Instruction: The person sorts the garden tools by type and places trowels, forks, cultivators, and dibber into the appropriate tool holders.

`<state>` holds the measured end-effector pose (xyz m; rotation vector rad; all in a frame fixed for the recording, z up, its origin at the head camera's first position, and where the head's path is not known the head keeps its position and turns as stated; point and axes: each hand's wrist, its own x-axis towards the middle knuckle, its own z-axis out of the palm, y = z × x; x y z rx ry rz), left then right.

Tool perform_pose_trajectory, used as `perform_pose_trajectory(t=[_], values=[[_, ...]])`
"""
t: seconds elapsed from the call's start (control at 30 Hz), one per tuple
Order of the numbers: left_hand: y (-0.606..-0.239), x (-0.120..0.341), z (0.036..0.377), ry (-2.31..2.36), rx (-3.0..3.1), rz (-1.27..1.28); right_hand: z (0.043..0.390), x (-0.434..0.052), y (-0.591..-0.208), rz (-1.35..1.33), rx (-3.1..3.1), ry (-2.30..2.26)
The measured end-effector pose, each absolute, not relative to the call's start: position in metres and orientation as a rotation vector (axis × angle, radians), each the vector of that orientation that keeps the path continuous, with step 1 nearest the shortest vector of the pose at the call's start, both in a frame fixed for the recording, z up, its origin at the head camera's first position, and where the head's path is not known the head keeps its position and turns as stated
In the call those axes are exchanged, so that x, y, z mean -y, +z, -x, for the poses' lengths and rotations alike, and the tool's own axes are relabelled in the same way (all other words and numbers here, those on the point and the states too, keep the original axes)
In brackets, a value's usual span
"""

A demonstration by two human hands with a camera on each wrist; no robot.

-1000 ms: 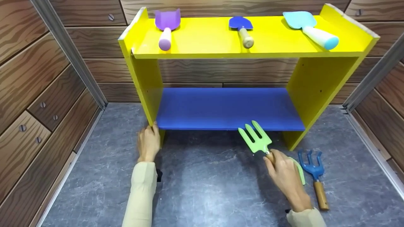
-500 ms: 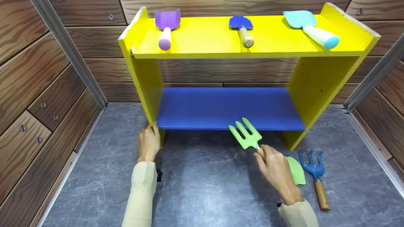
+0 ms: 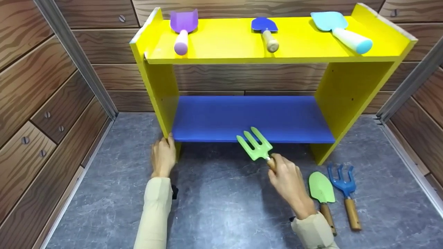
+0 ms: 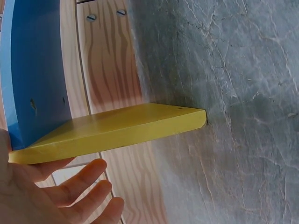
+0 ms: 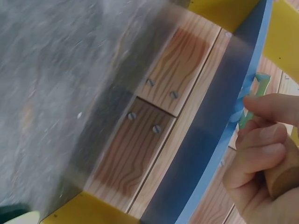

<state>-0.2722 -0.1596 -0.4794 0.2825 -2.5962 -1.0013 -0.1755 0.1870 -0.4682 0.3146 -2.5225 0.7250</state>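
The right hand [image 3: 287, 181] has its grip clamped on the wooden handle of a light green three-pronged hand fork [image 3: 255, 145], fingers curled round it; the fork is held in the air just in front of the yellow wooden shelf unit w/ blue lower board [image 3: 249, 117], prongs pointing toward the front edge of that blue board, approx. at its middle. The left hand [image 3: 162, 157] rests w/ straight fingers against the bottom of the shelf unit's left side panel, grip apart, holding nothing; in the left wrist view the fingers [image 4: 79, 179] lie just beside the yellow panel edge. Right of the shelf unit's right foot, on the grey marble-look desk [image 3: 221, 207], lie a light green trowel w/ wooden handle [image 3: 322, 193] and a blue three-pronged hand rake w/ wooden handle [image 3: 346, 193], side by side, near but apart. On the shelf unit's top board: a purple plastic scoop [image 3: 182, 29] at left, a small dark blue trowel w/ wooden handle [image 3: 265, 31] in the middle, a light blue scoop w/ white handle [image 3: 341, 29] at right.
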Motion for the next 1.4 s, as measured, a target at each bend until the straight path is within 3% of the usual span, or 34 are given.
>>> perform_pose_trajectory(t=[0.7,1.4], values=[[-0.478,0.159,0.273,-1.001,2.607,-0.287,0.199,-0.139,-0.447,-0.461,2.526,0.684],[-0.480,0.159,0.272,-0.995,2.586,-0.281,0.216,-0.099,-0.427,-0.293,2.519,0.843]])
